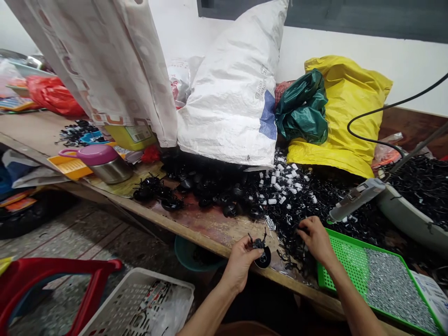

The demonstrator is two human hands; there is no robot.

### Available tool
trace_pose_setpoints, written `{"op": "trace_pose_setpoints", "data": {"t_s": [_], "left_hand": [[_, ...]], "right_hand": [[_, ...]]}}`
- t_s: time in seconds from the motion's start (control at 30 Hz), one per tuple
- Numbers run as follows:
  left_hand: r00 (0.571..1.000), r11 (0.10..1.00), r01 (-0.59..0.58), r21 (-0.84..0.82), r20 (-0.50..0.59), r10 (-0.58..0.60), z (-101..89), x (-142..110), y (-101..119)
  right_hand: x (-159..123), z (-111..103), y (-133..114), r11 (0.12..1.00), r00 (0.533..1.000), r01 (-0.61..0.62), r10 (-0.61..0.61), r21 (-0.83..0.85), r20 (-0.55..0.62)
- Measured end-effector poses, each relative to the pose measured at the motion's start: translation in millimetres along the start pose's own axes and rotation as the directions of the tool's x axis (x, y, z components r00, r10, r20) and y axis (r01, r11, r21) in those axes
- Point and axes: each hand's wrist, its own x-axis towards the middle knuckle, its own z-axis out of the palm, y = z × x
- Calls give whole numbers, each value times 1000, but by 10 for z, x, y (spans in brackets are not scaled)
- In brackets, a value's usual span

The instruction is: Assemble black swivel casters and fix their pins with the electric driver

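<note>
My left hand [241, 263] is closed on a black plastic assembly [259, 244] with thin arms sticking up and a round black disc at its lower end. It is held just above the front edge of the wooden table [217, 231]. Over the heap of small black plastic parts [292, 233], my right hand [315, 240] has its fingers pinched together. What sits between those fingertips is too small and dark to make out. White cylindrical pieces [278, 184] lie on the heap, and a little bunch of silvery pins [270, 222] is between the hands.
A green tray [345, 252] of small metal pieces stands right, below a grey handheld tool [357, 200]. Behind are a white sack [231, 93] and yellow bag [353, 102]. Finished-looking black assemblies [159, 191] and a purple-lidded flask [105, 163] are left; a white basket [140, 303] is below.
</note>
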Motion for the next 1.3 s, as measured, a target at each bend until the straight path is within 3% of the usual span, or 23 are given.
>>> {"op": "trace_pose_setpoints", "data": {"t_s": [0.17, 0.23, 0.3, 0.37, 0.43, 0.53, 0.6, 0.7, 0.8, 0.9, 0.97, 1.07, 1.3], "left_hand": [[1000, 1000, 6, 5, 12, -6, 43, -30, 32], [999, 1000, 8, 18, 41, -8, 102, -69, 60], [995, 999, 6, 34, 102, -9, 162, -107, 90], [987, 999, 15, 33, 160, -20, 199, -126, 111], [986, 999, 38, 5, 161, -39, 200, -113, 118], [995, 991, 92, -97, 56, -87, 151, -49, 105], [989, 975, 145, -166, 5, -146, 120, -7, 92], [972, 949, 232, -213, 26, -232, 110, 16, 84], [966, 947, 257, -193, 67, -249, 123, 5, 102], [976, 964, 217, -151, 5, -219, 126, -2, 128], [976, 969, 209, -134, -29, -215, 128, 0, 133], [971, 961, 240, -138, 29, -238, 144, 0, 122], [949, 946, 311, -90, 76, -305, 122, 3, 127]], "right_hand": [[-16, -132, 3, 996, 998, -11, 16, 84, -57], [-117, -122, -166, 990, 999, 31, -34, 138, 16], [-249, -89, -379, 968, 971, 73, -123, 241, 203], [-379, -53, -556, 946, 937, 36, -143, 321, 318], [-485, -27, -645, 903, 933, -46, -114, 426, 341], [-593, 7, -626, 823, 945, -89, -108, 561, 309], [-642, 47, -570, 831, 953, 27, -189, 556, 236], [-685, 135, -484, 864, 941, 295, -336, 408, 32], [-678, 185, -410, 893, 916, 401, -393, 205, -79], [-628, 141, -373, 927, 932, 360, -351, 110, -94], [-596, 88, -395, 948, 958, 271, -250, 168, -139], [-591, 46, -498, 922, 978, 199, -163, 331, -133], [-688, 89, -625, 846, 926, 352, -378, 400, -16]]}}
